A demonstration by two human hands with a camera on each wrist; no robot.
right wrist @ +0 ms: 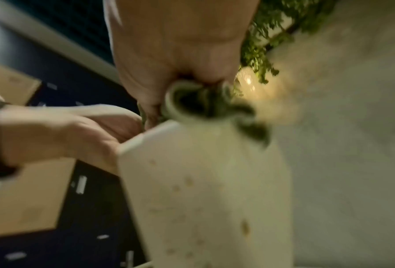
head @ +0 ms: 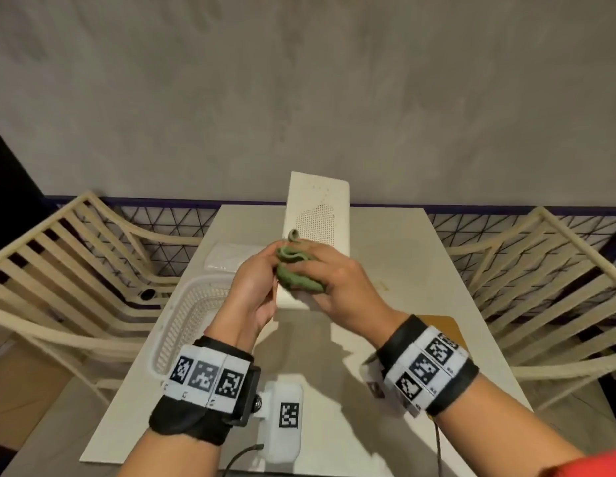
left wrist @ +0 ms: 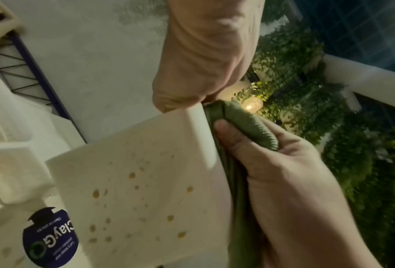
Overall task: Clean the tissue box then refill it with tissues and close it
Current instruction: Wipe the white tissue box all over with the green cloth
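A white tissue box with a dotted panel stands tilted on the white table. Brown stain drops speckle its side. My left hand grips the box's left edge, fingers curled round the rim. My right hand holds a bunched green cloth and presses it against the box's near face. In the right wrist view the cloth sits at the box's top edge, blurred. A white tissue pack lies left of the box.
A white mesh basket sits on the table's left side. A brown flat piece lies at the right, under my right wrist. Slatted cream chairs flank the table. A labelled pack lies beside the box.
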